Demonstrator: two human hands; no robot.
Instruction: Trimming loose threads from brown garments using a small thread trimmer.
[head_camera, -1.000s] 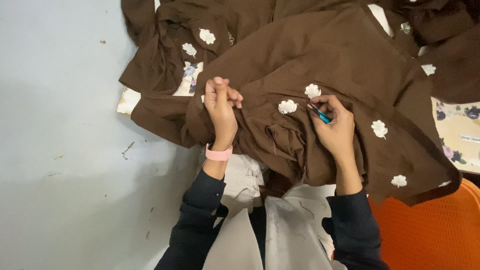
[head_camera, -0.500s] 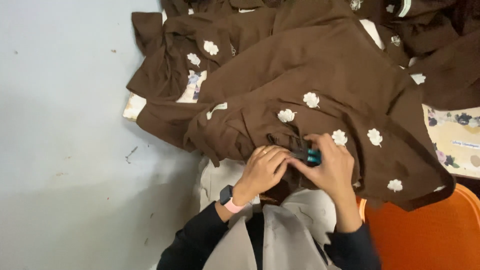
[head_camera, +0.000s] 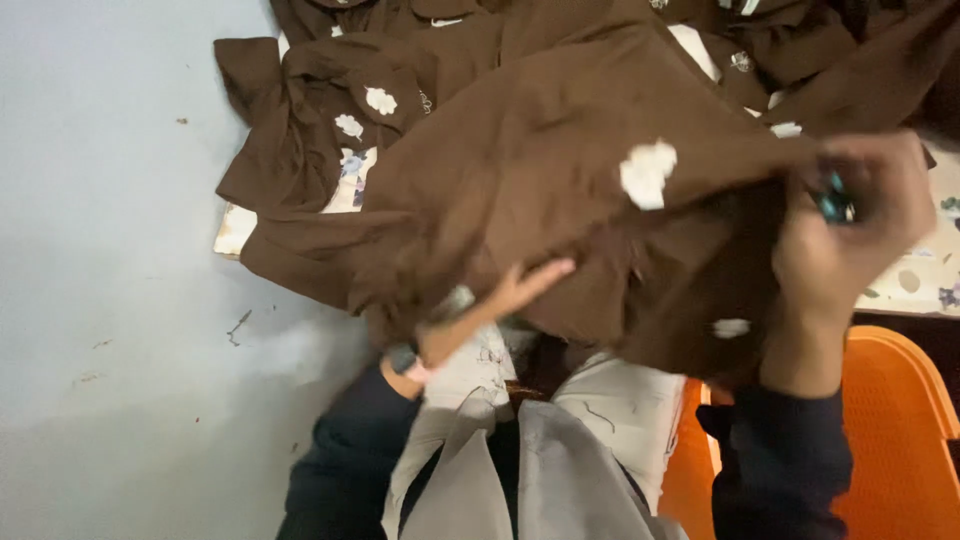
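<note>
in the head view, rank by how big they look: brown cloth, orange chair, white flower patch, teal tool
1. brown cloth, fills most of the upper frame
2. orange chair, partly cut off by the frame edge
3. white flower patch
4. teal tool, mostly hidden in the right hand and blurred, so its true size is unsure

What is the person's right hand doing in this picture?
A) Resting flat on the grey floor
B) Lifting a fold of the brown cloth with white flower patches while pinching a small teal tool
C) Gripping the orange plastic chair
B: the right hand is raised, bunching the brown cloth with white flower patches, with a small teal tool showing between its fingers.
</note>
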